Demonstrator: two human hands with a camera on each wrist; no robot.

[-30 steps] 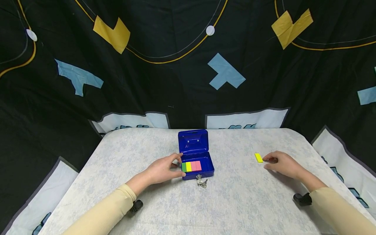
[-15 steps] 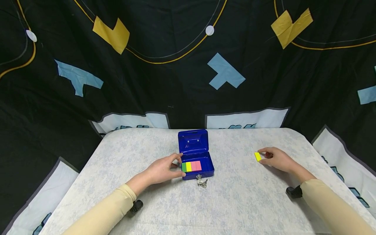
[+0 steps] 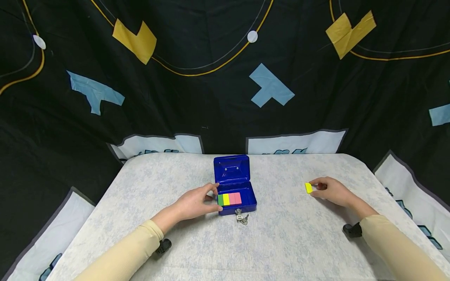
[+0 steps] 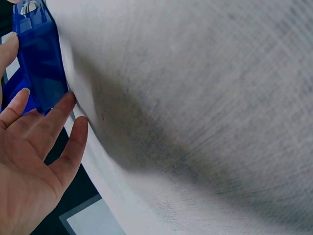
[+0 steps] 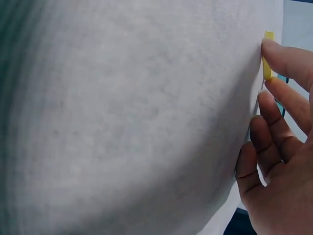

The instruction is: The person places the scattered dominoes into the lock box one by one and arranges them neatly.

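Note:
A blue metal cash box point(image 3: 249, 195) stands with its lid point(image 3: 232, 160) up. Inside, a green block point(image 3: 220, 200), a yellow block point(image 3: 226, 199) and pink blocks point(image 3: 234, 198) lie side by side along the front left. My left hand point(image 3: 194, 201) holds the box by its left side, thumb at the front corner and index finger further back; the left wrist view shows other fingertips near the box wall point(image 4: 41, 63). Off to the right, my right hand point(image 3: 332, 190) pinches another yellow block point(image 3: 308, 187) between thumb and index finger. Its other fingers curl loosely in the right wrist view.
Keys point(image 3: 244, 220) hang from the lock point(image 3: 238, 214) on the box's front. A pale patterned cloth covers the table point(image 3: 281, 242). Behind it hangs a black curtain point(image 3: 211, 109) with coloured shapes.
My right hand has moved a little left and taken the loose yellow block between thumb and index finger. The block has shifted slightly. My left hand stays at the box.

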